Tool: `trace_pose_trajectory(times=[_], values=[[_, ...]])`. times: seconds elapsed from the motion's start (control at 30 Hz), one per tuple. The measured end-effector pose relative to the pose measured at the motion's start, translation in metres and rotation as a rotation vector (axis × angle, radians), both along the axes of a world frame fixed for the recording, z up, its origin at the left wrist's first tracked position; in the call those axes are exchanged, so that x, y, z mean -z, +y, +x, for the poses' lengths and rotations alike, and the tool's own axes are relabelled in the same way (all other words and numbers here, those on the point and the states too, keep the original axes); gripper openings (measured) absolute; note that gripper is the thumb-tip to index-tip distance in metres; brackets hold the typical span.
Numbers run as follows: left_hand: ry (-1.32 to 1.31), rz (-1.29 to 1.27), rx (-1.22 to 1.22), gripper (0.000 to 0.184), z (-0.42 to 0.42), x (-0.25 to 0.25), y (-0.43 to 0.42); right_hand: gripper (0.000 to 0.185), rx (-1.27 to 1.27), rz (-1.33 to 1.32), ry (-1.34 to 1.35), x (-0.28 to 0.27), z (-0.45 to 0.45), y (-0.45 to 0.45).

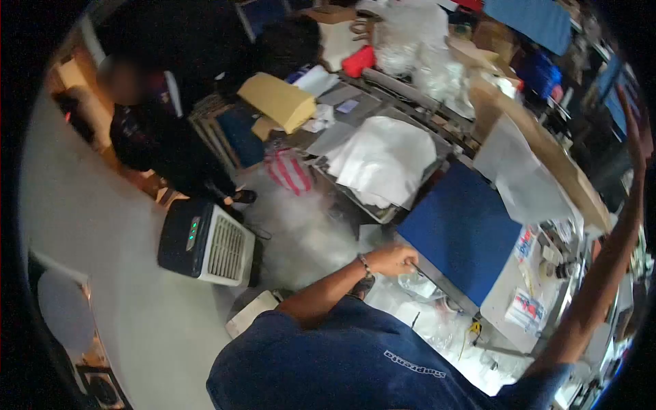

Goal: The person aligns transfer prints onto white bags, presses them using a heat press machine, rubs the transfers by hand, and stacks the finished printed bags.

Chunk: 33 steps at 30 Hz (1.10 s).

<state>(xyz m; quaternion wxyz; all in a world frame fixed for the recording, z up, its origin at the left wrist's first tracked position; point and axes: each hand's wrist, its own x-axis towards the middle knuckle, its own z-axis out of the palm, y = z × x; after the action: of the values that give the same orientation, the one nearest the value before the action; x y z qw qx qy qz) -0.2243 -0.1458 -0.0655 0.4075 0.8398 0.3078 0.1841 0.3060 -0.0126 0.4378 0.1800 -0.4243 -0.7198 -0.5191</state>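
Right of the frame's centre, a flat panel [465, 232] lies below and right of a pile of sheets [379, 157]. The left hand [395, 260] is at the panel's lower left edge, the right hand [635, 126] at the frame's upper right. Right of the panel's lower end, a packet [526, 311] lies on a worktop [497, 313]. At left, an air cooler [208, 242] stands on the floor [130, 273], below another person [160, 140].

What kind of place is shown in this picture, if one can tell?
Probably a cluttered workshop, perhaps for printing or packing: it has a flat blue panel, a pile of white cloth or paper and bunched clear plastic.
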Motion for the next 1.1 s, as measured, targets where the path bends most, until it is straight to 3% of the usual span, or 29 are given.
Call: trace_pose_trajectory(times=[0.03,0.1,0.13,0.17,0.23,0.3,0.37,0.43,0.5,0.6,0.67,0.7,0.8,0.93,1.1], values=[[-0.014,0.039,-0.013,0.027,0.006,0.001,0.008,0.037,-0.382,-0.261,0.725,0.04,-0.065,-0.057],[-0.117,0.092,0.001,0.025,0.008,-0.005,0.026,0.028,-0.279,-0.076,0.765,0.099,-0.14,-0.144],[-0.128,0.052,-0.021,0.024,0.009,-0.019,0.032,0.021,-0.324,-0.044,0.729,0.128,-0.135,-0.163],[-0.138,0.017,-0.048,0.024,0.011,-0.042,0.037,0.017,-0.352,-0.068,0.866,0.152,-0.145,-0.185],[-0.094,-0.002,-0.122,0.023,0.019,-0.076,0.052,0.022,-0.254,-0.065,0.866,0.193,-0.15,-0.209],[-0.319,0.138,-0.083,0.03,0.033,-0.093,0.08,0.029,-0.108,-0.016,1.085,0.231,-0.15,-0.213],[-0.374,0.347,-0.142,0.04,0.05,-0.138,0.097,0.037,0.015,-0.019,0.869,0.243,-0.143,-0.212],[-0.497,0.452,-0.245,0.052,0.066,-0.175,0.113,0.044,-0.001,-0.028,1.044,0.252,-0.149,-0.209],[-0.559,0.707,-0.297,0.062,0.078,-0.207,0.134,0.047,0.04,0.056,0.924,0.264,-0.133,-0.198],[-0.591,0.765,-0.299,0.06,0.096,-0.252,0.137,0.046,0.019,0.07,0.908,0.27,-0.123,-0.191],[-0.501,1.168,-0.307,0.045,0.101,-0.261,0.158,0.042,-0.046,0.068,0.969,0.274,-0.123,-0.183],[-0.512,1.17,-0.284,0.045,0.103,-0.262,0.163,0.036,-0.031,0.043,0.995,0.279,-0.12,-0.182],[-0.567,1.101,-0.297,0.017,0.101,-0.254,0.166,0.03,-0.025,0.066,0.957,0.285,-0.121,-0.184],[-0.487,0.936,-0.252,0.016,0.09,-0.23,0.165,0.031,-0.071,0.009,0.98,0.306,-0.124,-0.189],[-0.473,0.922,-0.174,0.015,0.082,-0.197,0.158,0.033,-0.094,-0.037,0.924,0.332,-0.13,-0.2]])
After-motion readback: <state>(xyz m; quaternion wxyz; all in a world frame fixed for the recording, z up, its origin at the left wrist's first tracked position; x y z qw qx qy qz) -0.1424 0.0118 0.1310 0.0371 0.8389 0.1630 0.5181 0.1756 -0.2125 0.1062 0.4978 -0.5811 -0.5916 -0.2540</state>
